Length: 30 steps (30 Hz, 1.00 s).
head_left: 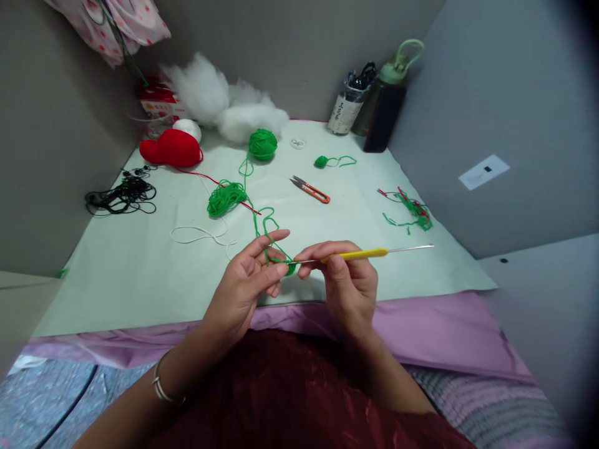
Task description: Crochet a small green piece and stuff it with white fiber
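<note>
My left hand pinches a small green crocheted piece between thumb and fingers, with green yarn running over its raised index finger. In my right hand is a crochet hook with a yellow handle; its left metal end meets the green piece, and its other metal end points right. The working yarn leads back toward a loose green skein and a green yarn ball. The hook's very tip is hidden near my left thumb.
Orange thread snips lie mid-table. Red yarn, white stuffing and tangled black cord occupy the left and back. A small green piece, yarn scraps, a pen cup, a phone and a bottle are rightward.
</note>
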Motion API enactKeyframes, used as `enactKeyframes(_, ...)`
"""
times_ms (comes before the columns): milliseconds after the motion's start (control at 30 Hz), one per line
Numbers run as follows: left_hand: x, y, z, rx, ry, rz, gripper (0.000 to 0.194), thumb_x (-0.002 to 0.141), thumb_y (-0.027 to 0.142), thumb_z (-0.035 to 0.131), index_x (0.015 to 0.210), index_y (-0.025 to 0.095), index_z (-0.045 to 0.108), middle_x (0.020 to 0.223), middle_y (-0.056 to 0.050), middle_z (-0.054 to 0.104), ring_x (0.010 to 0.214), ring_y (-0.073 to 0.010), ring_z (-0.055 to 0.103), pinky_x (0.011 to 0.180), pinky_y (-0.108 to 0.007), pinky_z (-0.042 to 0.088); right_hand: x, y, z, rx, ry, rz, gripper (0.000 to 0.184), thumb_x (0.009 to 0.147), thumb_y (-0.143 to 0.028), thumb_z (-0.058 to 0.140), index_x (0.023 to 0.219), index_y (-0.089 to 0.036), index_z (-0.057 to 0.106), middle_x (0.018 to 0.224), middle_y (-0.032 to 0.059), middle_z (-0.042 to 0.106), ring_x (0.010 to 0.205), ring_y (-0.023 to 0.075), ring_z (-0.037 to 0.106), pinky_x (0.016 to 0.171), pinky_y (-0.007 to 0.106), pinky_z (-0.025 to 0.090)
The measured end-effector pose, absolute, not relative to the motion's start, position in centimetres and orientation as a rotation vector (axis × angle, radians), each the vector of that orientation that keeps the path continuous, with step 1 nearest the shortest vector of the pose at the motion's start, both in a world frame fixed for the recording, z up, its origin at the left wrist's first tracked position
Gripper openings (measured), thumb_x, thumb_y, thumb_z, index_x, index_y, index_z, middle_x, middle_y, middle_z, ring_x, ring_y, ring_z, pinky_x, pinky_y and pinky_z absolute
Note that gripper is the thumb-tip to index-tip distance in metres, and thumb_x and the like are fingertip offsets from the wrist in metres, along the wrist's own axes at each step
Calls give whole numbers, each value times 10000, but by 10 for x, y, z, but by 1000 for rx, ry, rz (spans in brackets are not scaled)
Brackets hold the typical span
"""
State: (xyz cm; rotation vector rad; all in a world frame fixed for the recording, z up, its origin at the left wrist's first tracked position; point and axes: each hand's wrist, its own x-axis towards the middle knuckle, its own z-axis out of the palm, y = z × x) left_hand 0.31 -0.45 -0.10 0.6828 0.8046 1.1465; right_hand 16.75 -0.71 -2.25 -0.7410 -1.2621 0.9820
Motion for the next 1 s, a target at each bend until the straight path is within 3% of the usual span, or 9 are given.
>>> enactKeyframes(200, 4, -6, -9, 818, 883, 1217, 499, 779, 121, 863, 1254, 232, 758, 864, 34, 635, 579, -51, 479, 515, -162, 426, 172, -11, -19, -769, -1659, 525, 248, 1067, -174, 513, 1207, -259, 700, 1029, 52, 785, 901, 187, 758, 786, 366, 649)
enactKeyframes(367, 7, -7, -8, 722, 858, 1210, 554, 752, 169, 900, 1277, 222, 730, 807, 44, 627, 540, -54, 464, 473, -159, 401, 169, -14, -24, -841, -1910, 73, 312, 1000, -166, 656, 1282, -292, 705, 1114, 81, 786, 1008, 226, 763, 814, 375, 663)
enactKeyframes(500, 5, -4, 0, 531, 731, 1066, 489, 774, 201, 904, 1237, 149, 754, 638, 85, 507, 449, -17, 305, 433, -149, 325, 166, -15, -23, -853, -1710, 246, 267, 1016, -162, 629, 1221, -286, 748, 1068, 69, 771, 967, 209, 749, 798, 361, 647)
enactKeyframes(600, 4, -2, 2, 521, 735, 1109, 423, 778, 167, 896, 1185, 154, 781, 693, 66, 554, 445, 7, 282, 427, -135, 304, 163, -12, -18, -810, -1423, 591, 228, 1056, -201, 557, 1109, -271, 768, 920, 34, 747, 772, 171, 705, 688, 339, 613)
enactKeyframes(700, 6, -4, -1, 603, 751, 1129, 371, 781, 185, 897, 1138, 186, 799, 775, 40, 620, 446, 6, 338, 422, -145, 331, 158, -8, -18, -789, -1363, 722, 187, 1047, -239, 596, 1054, -271, 781, 944, 35, 765, 823, 182, 723, 694, 342, 610)
enactKeyframes(867, 11, -7, -7, 682, 780, 1182, 395, 794, 193, 901, 1176, 229, 806, 765, 47, 619, 480, -24, 457, 461, -156, 409, 157, -11, -27, -843, -1559, 477, 267, 1023, -161, 621, 1205, -297, 762, 1049, 50, 786, 968, 204, 748, 815, 373, 640)
enactKeyframes(1000, 9, -5, -6, 536, 696, 1094, 382, 813, 215, 894, 1184, 184, 810, 636, 81, 500, 438, -4, 328, 431, -123, 351, 160, -15, -29, -871, -1722, 244, 327, 979, -128, 684, 1248, -295, 765, 1149, 77, 767, 1033, 215, 740, 839, 360, 636)
